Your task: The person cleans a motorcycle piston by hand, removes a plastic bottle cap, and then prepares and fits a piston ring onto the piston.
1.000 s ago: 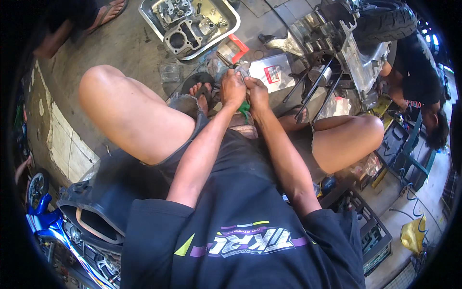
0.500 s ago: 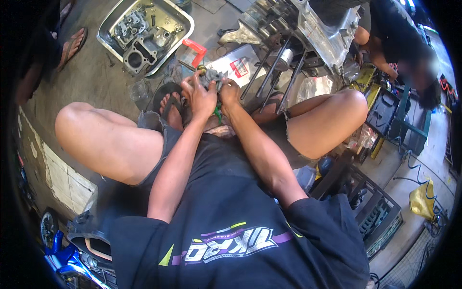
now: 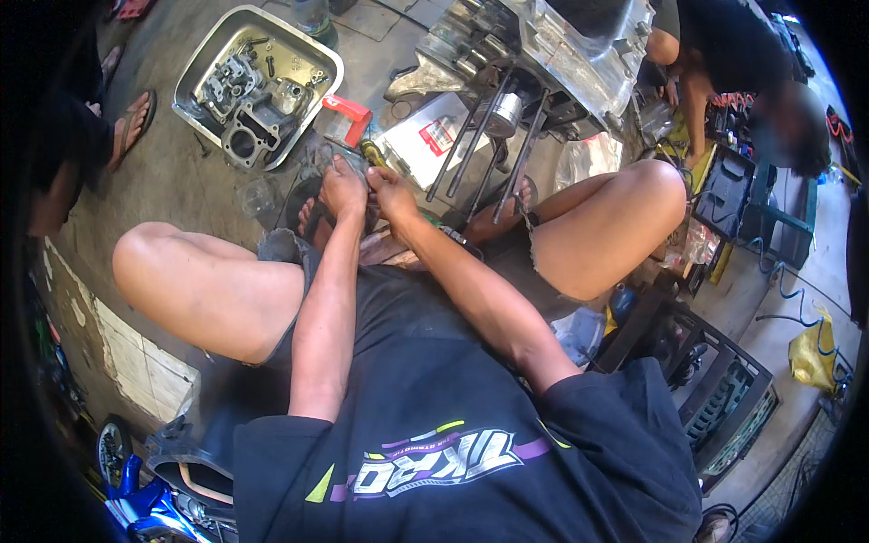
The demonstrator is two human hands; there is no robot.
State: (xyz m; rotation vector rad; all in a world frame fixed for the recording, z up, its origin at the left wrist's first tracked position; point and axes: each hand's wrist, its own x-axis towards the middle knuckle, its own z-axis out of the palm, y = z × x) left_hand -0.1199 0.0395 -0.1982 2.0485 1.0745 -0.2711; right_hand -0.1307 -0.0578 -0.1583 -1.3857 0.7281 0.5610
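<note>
My left hand [image 3: 346, 188] is closed on a crumpled grey rag [image 3: 321, 161], its thumb pointing forward. Beside it, my right hand [image 3: 389, 195] is closed around the same bundle. A slim yellow-and-black item [image 3: 369, 154] pokes out of the bundle beyond my fingers; what it is, I cannot make out. Just ahead lie a red-and-white box [image 3: 342, 120] and a clear bag with a red label [image 3: 416, 136]. To the right of my hands, an engine case [image 3: 579, 63] has a piston [image 3: 498, 116] and long studs standing out of it.
A metal tray [image 3: 190, 98] of engine parts sits at the upper left. A sandalled foot of another person [image 3: 131, 122] is left; another person [image 3: 720, 54] crouches at right by tool cases [image 3: 724, 199]. Below are a black crate [image 3: 724, 380] and a blue motorcycle [image 3: 158, 502].
Half a second ago my left fingers were spread over the rag; now they are closed round it. Both hands shifted slightly relative to the tray, and the view has moved.
</note>
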